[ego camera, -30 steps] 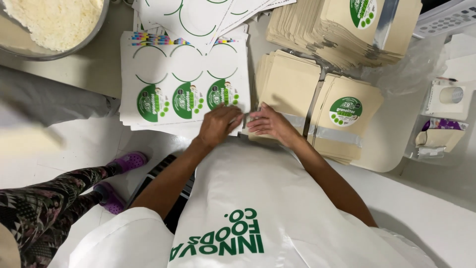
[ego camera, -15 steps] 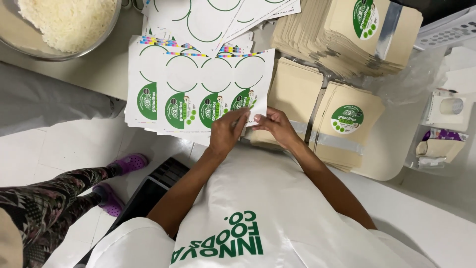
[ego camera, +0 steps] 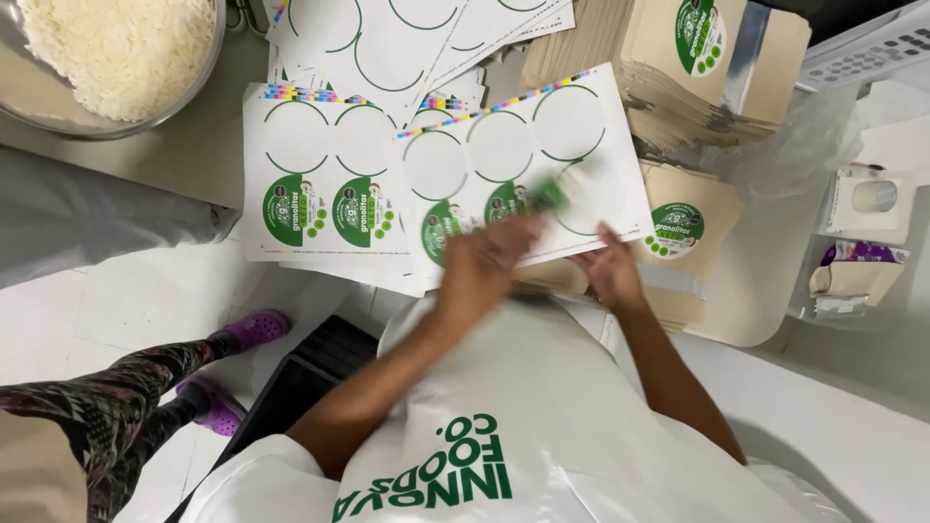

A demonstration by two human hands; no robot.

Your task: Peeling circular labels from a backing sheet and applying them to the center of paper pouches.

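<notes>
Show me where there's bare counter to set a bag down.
Bare counter lies right of the labelled bag, before the tape box. A strip below the bowl is free. The sticker sheets and bag stack crowd the middle.

A round green sticker (ego camera: 549, 192), blurred, is pinched at the fingertips of the left hand (ego camera: 484, 266), lifted just above the top sticker sheet (ego camera: 513, 155). That sheet is white, lies tilted, and shows empty green-outlined circles where stickers have come off; two green stickers remain along its near edge, beside the left hand. The right hand (ego camera: 605, 269) rests on the sheet's near right corner, fingers spread flat, just right of the lifted sticker.
</notes>
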